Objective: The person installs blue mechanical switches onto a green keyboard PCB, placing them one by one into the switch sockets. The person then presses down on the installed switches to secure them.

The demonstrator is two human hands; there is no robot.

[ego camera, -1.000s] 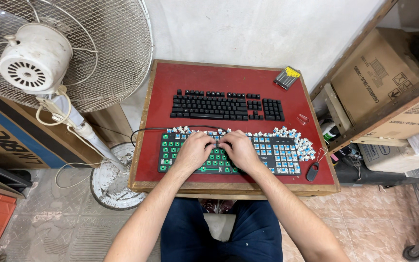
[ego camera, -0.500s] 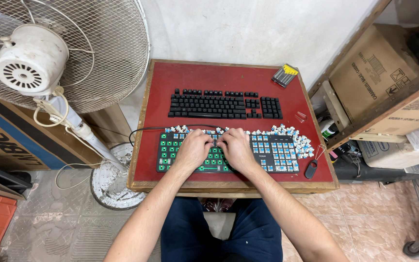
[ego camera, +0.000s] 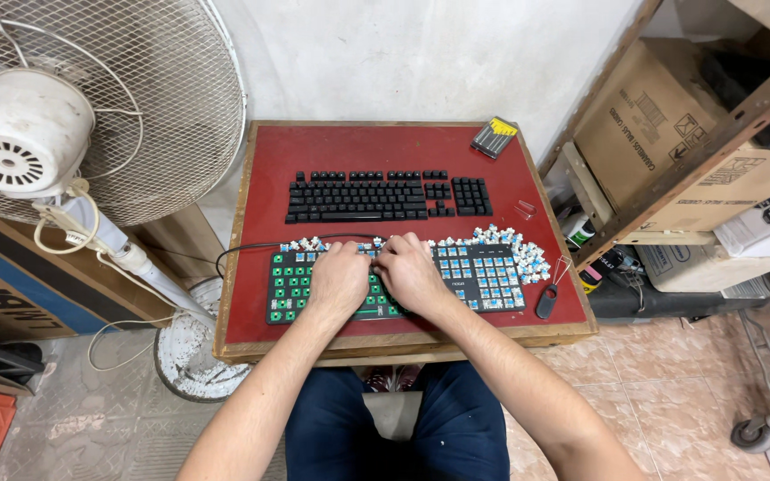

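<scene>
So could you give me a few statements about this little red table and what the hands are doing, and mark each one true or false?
1. Both hands rest on the stripped keyboard nearest the person. True: left hand and right hand lie side by side on it.
2. The black keyboard farther back has lost all its keycaps. False: its keys are in place.
3. Loose pale keycaps lie heaped along the near keyboard's far right edge. True.
4. The fan stands right of the table. False: it stands on the left.
5. A screwdriver set lies at the table's far right corner. True.
</scene>
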